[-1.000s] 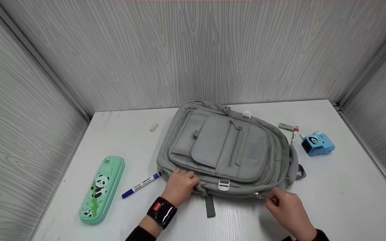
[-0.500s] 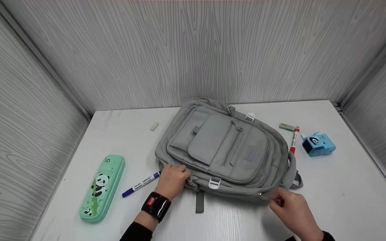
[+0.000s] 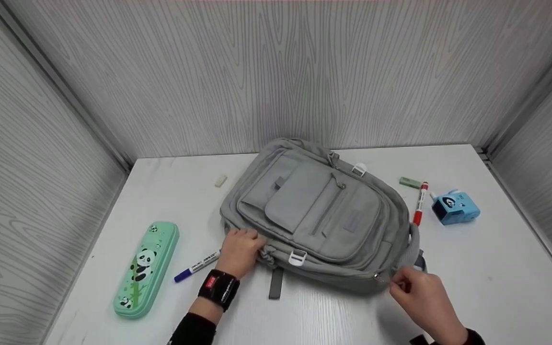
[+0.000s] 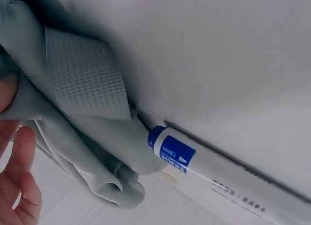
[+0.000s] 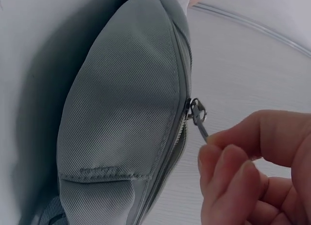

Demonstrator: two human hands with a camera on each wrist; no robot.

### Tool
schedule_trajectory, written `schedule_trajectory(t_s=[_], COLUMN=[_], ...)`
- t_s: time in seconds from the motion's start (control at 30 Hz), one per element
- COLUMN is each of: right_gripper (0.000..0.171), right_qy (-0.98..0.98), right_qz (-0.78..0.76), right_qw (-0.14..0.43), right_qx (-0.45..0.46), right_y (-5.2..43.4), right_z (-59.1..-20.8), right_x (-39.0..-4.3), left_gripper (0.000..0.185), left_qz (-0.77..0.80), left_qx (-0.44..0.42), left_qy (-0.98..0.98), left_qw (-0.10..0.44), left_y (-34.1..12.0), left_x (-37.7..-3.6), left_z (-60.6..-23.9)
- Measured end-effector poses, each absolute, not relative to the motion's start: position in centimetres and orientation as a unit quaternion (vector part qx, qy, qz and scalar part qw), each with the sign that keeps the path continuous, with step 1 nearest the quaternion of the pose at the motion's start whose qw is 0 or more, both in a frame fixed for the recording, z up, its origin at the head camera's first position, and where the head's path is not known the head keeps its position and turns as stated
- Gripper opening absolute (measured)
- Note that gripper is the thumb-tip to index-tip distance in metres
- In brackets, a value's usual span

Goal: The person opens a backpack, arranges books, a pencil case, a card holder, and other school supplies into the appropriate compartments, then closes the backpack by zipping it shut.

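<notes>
A grey backpack lies on its back on the table, front pockets up, with its top end toward the right. My left hand grips the fabric at its near left edge; in the left wrist view, fingers show beside the folded cloth. With my right hand I pinch a zipper pull at the near right side of the bag. The zipper's teeth show beside the slider in the right wrist view. A blue marker lies close to my left hand, its far end hidden behind that hand.
At the left lies a green panda pencil case. A small white eraser is behind the bag's left side. To the right are a green eraser, a red marker and a blue panda pencil sharpener. Walls enclose the table's back and sides.
The backpack has turned slightly and shifted left at its near edge, my left hand moving with it. My right hand has drawn the zipper pull a little rightward. More of the red marker shows.
</notes>
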State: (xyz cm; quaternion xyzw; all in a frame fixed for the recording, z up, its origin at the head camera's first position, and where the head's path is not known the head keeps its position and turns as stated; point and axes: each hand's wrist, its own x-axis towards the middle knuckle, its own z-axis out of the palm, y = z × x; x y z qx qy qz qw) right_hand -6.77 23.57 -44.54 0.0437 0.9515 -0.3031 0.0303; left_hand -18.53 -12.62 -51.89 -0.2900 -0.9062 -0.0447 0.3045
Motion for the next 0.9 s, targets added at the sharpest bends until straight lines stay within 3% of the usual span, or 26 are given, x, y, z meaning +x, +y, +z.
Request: schedule_trajectory(t_s=[0.1,0.23,0.33,0.63,0.77,0.9], right_gripper=[0.011,0.012,0.012,0.020,0.022,0.024], right_qy=[0.950,0.946,0.945,0.944,0.944,0.945], right_qz=[-0.307,-0.318,-0.319,-0.329,-0.329,-0.328], right_qw=[0.040,0.048,0.043,0.000,-0.010,-0.019], right_qx=[0.046,0.051,0.056,0.020,0.015,0.004], right_y=[23.1,22.4,22.1,21.1,20.6,20.5], right_z=[-44.8,-45.1,-45.3,-45.5,-45.6,-45.8], right_x=[-6.5,-6.2,-6.0,-5.5,-5.5,-5.4], left_gripper=[0.022,0.022,0.021,0.016,0.017,0.014], left_qz=[-0.059,-0.089,-0.116,-0.095,-0.053,-0.019], left_qx=[-0.270,-0.229,-0.224,-0.310,-0.306,-0.286], left_qy=[-0.921,-0.950,-0.952,-0.909,-0.899,-0.903], left_qw=[0.274,0.194,0.175,0.261,0.309,0.321], left_y=[-12.6,-11.8,-9.6,1.3,4.4,6.2], left_x=[-18.0,-16.9,-15.5,-9.4,-8.3,-8.0], left_z=[-51.6,-50.1,-48.7,-47.9,-49.1,-50.0])
